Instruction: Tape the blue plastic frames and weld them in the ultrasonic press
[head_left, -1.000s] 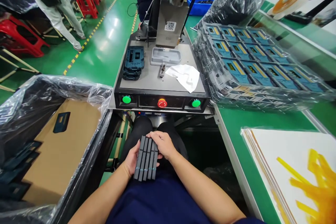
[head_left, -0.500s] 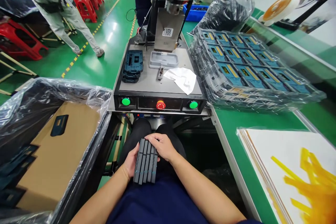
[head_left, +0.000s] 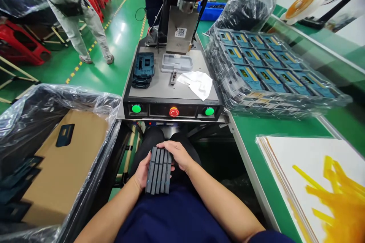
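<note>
Low over the lap, on the near side of the silver-topped press table [head_left: 154, 93], a bundle of slim dark grey plastic pieces [head_left: 157, 172] stands side by side, narrow edges up. The left hand [head_left: 142, 173] clasps the bundle along its left side, and the right hand [head_left: 179, 156] grasps its far right corner, fingers laid across the far end; whose fingertips show low on the right side, I cannot tell. To handle this well, I would judge, the left palm should give steady, even pressure so that no middle piece slips, while the right fingers press the far ends flush without squeezing that corner harder than the rest. The deep bin lined with clear plastic film [head_left: 107, 98], to the left, is well apart from the bundle, so the elbows have room.
</note>
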{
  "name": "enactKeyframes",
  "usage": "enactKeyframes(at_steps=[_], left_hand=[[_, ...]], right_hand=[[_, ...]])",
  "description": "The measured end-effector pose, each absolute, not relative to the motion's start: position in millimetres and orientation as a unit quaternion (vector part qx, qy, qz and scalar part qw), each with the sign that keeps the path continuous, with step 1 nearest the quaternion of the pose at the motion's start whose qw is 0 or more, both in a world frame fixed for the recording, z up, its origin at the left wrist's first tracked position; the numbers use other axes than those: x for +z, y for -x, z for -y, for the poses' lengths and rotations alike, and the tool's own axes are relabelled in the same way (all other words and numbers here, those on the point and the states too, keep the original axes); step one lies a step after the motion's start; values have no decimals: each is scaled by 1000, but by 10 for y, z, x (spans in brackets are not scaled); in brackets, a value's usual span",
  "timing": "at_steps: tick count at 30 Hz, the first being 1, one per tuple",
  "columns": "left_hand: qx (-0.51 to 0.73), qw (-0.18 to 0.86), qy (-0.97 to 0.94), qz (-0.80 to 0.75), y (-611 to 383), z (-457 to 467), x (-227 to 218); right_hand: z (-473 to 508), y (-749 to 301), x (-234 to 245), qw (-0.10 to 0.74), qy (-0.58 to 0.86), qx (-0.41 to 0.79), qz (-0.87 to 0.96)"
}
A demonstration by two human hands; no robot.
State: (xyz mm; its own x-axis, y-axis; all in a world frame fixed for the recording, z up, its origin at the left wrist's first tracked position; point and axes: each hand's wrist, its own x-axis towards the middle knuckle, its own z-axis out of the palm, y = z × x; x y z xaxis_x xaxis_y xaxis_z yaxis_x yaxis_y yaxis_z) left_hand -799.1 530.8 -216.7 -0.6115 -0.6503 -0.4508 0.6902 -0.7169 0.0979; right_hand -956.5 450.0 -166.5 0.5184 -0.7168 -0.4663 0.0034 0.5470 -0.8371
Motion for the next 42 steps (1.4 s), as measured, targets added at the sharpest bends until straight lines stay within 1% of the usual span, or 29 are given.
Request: enactKeyframes(at_steps=[3, 7, 9, 11, 14, 24, 31, 34, 36, 37, 39, 42], left_hand=[[-895, 372, -242, -46, 7994, -5300, -2159], [-890, 371, -260, -46, 7989, -5309, -2169], [-888, 374, -263, -42, 7984, -5316, -2181], [-888, 376, -261, -39, 7980, -5320, -2190], [-891, 371, -259, -39, 7980, -5316, -2183], [-902, 350, -251, -47, 7977, -5273, -2091], [-902, 351, -247, -41, 7969, -5283, -2079], [-893, 347, -285, -19, 7962, -5293, -2068], [-873, 347, -343, 8, 7952, -5298, -2076], [-859, 352, -372, 21, 7946, -5300, -2086], [-832, 370, -412, 40, 7933, -5305, -2120], [-803, 398, -439, 65, 7914, -5337, -2179]], right_hand=[[-4460, 9584, -1630, 735, 490, -215, -416], [-4374, 9569, -1577, 637, 628, -196, -401], [-4346, 9538, -1559, 599, 668, -189, -399], [-4336, 9503, -1550, 580, 681, -175, -411], [-4339, 9465, -1559, 571, 680, -161, -430], [-4306, 9439, -1714, 587, 661, -158, -441], [-4331, 9445, -1656, 588, 662, -161, -437], [-4365, 9442, -1650, 580, 665, -166, -441], [-4389, 9446, -1664, 566, 673, -193, -434], [-4403, 9452, -1667, 550, 683, -212, -431], [-4446, 9470, -1646, 492, 712, -252, -433], [-4595, 9497, -1526, 362, 762, -299, -445]])
